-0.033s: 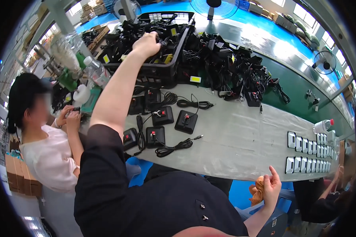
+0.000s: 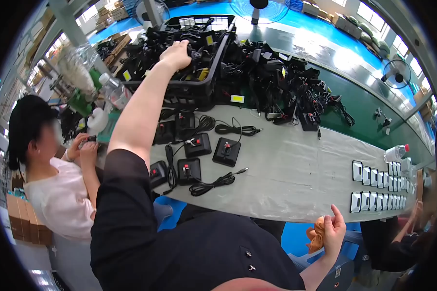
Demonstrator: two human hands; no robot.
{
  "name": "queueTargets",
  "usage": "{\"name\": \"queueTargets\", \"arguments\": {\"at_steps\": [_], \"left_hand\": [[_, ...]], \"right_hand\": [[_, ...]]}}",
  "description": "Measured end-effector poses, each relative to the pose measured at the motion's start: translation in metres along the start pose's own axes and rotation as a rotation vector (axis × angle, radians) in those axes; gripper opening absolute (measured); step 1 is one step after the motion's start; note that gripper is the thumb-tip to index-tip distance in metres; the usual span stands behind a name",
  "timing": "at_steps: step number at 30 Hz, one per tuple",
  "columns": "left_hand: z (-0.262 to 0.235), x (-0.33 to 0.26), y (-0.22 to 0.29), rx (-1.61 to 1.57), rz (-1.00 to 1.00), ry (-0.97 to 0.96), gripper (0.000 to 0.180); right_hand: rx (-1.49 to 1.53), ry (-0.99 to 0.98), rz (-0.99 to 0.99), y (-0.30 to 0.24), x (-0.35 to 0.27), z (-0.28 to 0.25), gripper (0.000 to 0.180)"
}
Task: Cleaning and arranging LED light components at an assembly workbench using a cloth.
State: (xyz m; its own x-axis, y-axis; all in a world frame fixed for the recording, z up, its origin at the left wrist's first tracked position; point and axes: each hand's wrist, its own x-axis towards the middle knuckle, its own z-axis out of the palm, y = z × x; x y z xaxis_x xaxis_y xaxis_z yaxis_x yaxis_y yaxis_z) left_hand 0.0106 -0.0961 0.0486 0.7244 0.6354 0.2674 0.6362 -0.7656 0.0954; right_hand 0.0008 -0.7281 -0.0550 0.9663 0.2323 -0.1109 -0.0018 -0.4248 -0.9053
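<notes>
The left hand is over the black crate beside the surface's far edge, grip unclear. The right hand clasps orange cloth.

Left hand at black crate; right hand holding orange cloth; black units on grey table

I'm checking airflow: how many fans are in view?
3: one fan at upper left, partly behind a post; a second fan at top centre; a third fan at right. More may be hidden.
</notes>
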Motion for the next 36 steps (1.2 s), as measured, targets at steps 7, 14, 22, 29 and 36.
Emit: {"name": "queueTargets", "arguments": {"at_steps": [7,14,22,29,36], "left_hand": [[0.032,0.062,-0.012,0.409,0.057,-0.286,0.081],[0.021,0.057,-0.041,-0.042,0.242,0.130,0.077],[-0.081,0.065,-0.048,-0.824,0.333,0.712,0.080],[-0.169,-0.051,0.091,-1.486,0.647,0.469,0.061],[-0.081,-0.195,0.221,-1.367,1.042,0.008,0.097]], "right_hand": [[-0.062,0.099,0.084,0.004,-0.011,-0.011,0.040],[0.036,0.104,0.140,-0.009,0.007,0.001,0.039],[-0.036,0.036,0.017,-0.008,0.009,-0.004,0.039],[0.193,0.002,-0.059,-0.013,-0.023,-0.010,0.028],[0.373,0.185,-0.467,-0.068,-0.025,-0.028,0.024]]}}
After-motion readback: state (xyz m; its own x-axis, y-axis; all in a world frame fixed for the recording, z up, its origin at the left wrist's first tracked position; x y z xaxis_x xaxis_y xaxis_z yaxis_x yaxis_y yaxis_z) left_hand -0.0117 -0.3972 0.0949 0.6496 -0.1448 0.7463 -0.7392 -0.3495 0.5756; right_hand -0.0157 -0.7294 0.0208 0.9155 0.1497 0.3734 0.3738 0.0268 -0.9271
